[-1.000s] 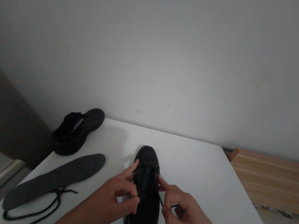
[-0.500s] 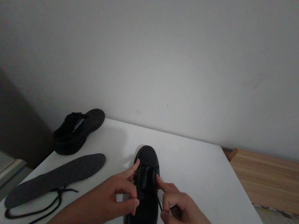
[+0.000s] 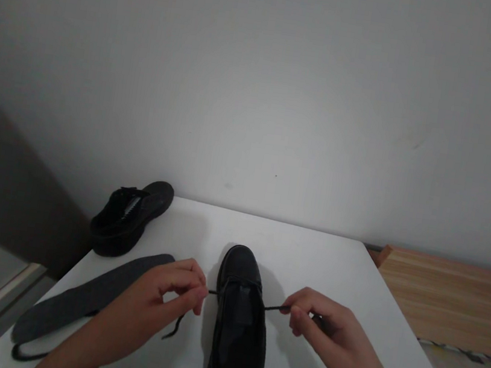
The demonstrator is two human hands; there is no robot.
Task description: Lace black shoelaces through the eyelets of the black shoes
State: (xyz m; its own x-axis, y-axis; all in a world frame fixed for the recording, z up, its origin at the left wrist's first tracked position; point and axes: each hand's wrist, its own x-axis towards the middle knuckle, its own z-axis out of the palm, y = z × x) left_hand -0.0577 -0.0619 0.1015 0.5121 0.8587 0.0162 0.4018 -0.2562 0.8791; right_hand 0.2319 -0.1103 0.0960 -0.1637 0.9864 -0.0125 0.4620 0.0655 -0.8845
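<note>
A black shoe (image 3: 239, 329) stands toe-away on the white table between my hands. On its left, my left hand (image 3: 180, 290) pinches a black shoelace that runs to the shoe's left side; the loose end of that lace (image 3: 173, 331) dangles below the fingers. My right hand (image 3: 318, 316), closed in a pinch to the right of the shoe, holds the shoelace (image 3: 274, 307) stretched taut from the shoe's right side. Both lace lengths come from near the tongue. Neither hand touches the shoe's body.
A second black shoe (image 3: 129, 216) rests at the table's back left corner. A dark grey insole (image 3: 74, 300) lies at the left, partly behind my left arm, with another black lace (image 3: 27, 355) by it. Beyond the white table (image 3: 326, 262) is a wooden board (image 3: 449, 298).
Both hands have moved off the shoe and apart, to either side. My left hand now grips lace instead of touching the shoe, and the lace is drawn out on both sides.
</note>
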